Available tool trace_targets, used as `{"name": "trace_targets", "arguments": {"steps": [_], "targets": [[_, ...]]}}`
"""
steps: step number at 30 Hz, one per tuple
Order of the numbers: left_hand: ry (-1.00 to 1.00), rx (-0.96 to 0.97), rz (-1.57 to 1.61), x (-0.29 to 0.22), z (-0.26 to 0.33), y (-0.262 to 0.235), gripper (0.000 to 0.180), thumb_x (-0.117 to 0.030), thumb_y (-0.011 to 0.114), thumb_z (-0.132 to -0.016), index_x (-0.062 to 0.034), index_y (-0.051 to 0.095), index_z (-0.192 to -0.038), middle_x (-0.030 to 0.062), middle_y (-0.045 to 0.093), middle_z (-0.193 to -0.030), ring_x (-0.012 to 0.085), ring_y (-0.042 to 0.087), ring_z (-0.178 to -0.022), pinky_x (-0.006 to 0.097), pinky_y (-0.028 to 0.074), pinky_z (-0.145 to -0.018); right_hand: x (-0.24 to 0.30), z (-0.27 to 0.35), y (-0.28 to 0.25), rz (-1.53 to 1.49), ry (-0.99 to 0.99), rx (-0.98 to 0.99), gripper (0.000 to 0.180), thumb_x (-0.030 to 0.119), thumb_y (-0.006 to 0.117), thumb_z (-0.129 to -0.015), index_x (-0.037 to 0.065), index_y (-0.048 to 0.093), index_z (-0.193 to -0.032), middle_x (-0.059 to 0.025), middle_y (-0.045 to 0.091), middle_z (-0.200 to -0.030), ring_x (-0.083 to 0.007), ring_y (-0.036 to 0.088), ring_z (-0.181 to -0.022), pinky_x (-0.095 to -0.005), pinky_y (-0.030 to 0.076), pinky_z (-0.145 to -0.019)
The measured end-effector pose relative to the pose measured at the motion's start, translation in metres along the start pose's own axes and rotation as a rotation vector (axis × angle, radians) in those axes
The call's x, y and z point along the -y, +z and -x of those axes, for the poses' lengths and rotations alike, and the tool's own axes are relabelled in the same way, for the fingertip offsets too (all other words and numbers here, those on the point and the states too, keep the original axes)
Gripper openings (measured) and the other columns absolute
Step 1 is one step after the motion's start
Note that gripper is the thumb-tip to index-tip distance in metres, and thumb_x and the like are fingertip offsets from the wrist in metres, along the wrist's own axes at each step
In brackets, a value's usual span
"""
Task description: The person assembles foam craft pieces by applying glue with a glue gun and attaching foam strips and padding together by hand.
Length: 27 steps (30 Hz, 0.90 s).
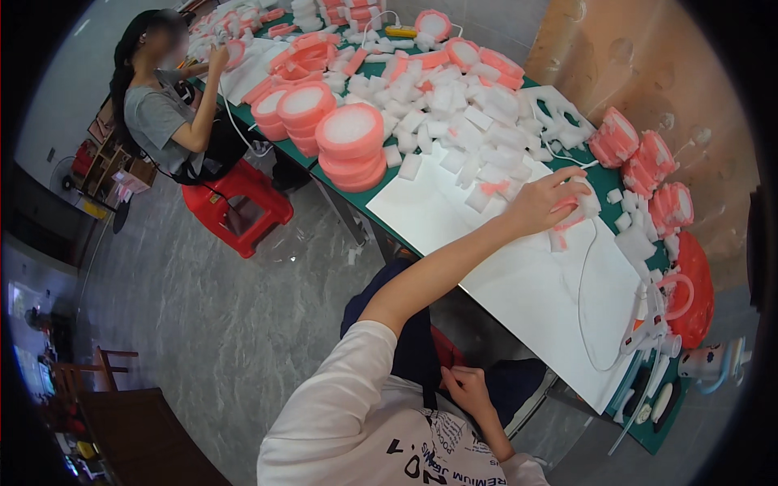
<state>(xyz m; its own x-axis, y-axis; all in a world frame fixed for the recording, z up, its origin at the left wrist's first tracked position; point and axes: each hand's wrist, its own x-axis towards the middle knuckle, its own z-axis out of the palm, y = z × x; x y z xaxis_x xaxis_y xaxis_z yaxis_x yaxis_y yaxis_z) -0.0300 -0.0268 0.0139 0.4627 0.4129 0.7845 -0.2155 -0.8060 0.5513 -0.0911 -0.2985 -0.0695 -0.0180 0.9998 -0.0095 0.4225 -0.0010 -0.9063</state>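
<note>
My left hand (551, 198) reaches across to the right part of the worktable, its fingers curled over a pink and white foam piece (585, 201). Much of that piece is hidden under the fingers. Small pink scraps (559, 240) lie just below it on a white board (519, 275). Down at my lap, my right hand (470, 393) is closed against the dark clothing; whatever its fingers hold, if anything, is hidden. Beyond the left hand spreads a heap of loose white foam blocks (454, 105).
Stacked pink-rimmed foam discs (350, 134) stand left of the heap. Pink foam bundles (648, 158) line the wall. A white cable (580, 300) crosses the board near a glue gun (644, 332). At far left another person (162, 113) sits on a red stool (235, 202).
</note>
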Motion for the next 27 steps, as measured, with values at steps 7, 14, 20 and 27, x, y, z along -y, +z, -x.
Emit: {"name": "trace_targets", "arguments": {"steps": [7,14,20,27], "targets": [[0.041,-0.023,0.000,-0.001,0.001,0.003,0.031,-0.008,0.062,-0.067,-0.0158,0.054,-0.097,0.0043,0.049,-0.117,0.0248,0.058,-0.088,0.031,0.049,-0.066,0.053,-0.034,-0.071,0.427,-0.418,-0.586,0.015,-0.005,0.057,-0.069,0.000,0.061,-0.083,-0.0142,0.061,-0.090,-0.0282,0.059,-0.082,-0.0342,0.049,-0.069],[0.004,-0.007,0.009,-0.001,0.005,0.001,0.036,-0.008,0.062,-0.067,-0.0157,0.055,-0.101,0.0058,0.049,-0.118,0.0257,0.057,-0.091,0.031,0.048,-0.070,0.089,-0.111,-0.172,0.680,-0.387,-0.877,0.033,0.003,0.050,-0.080,0.001,0.052,-0.113,-0.0174,0.051,-0.118,-0.0321,0.046,-0.111,-0.0375,0.035,-0.094],[0.010,-0.031,0.029,0.005,0.005,0.002,0.037,-0.007,0.061,-0.068,-0.0144,0.055,-0.104,0.0067,0.049,-0.119,0.0255,0.058,-0.091,0.031,0.049,-0.071,0.050,-0.146,-0.196,0.577,-0.362,-0.626,0.036,0.007,0.052,-0.082,0.000,0.049,-0.117,-0.0148,0.048,-0.123,-0.0310,0.043,-0.116,-0.0377,0.034,-0.095],[-0.046,-0.030,0.071,0.007,0.005,0.000,0.037,-0.006,0.061,-0.069,-0.0140,0.055,-0.104,0.0068,0.049,-0.120,0.0242,0.060,-0.085,0.030,0.049,-0.069,0.059,-0.154,-0.199,0.826,-0.478,-0.649,0.035,0.006,0.055,-0.080,0.001,0.051,-0.115,-0.0140,0.052,-0.119,-0.0306,0.047,-0.111,-0.0369,0.037,-0.093]]}}
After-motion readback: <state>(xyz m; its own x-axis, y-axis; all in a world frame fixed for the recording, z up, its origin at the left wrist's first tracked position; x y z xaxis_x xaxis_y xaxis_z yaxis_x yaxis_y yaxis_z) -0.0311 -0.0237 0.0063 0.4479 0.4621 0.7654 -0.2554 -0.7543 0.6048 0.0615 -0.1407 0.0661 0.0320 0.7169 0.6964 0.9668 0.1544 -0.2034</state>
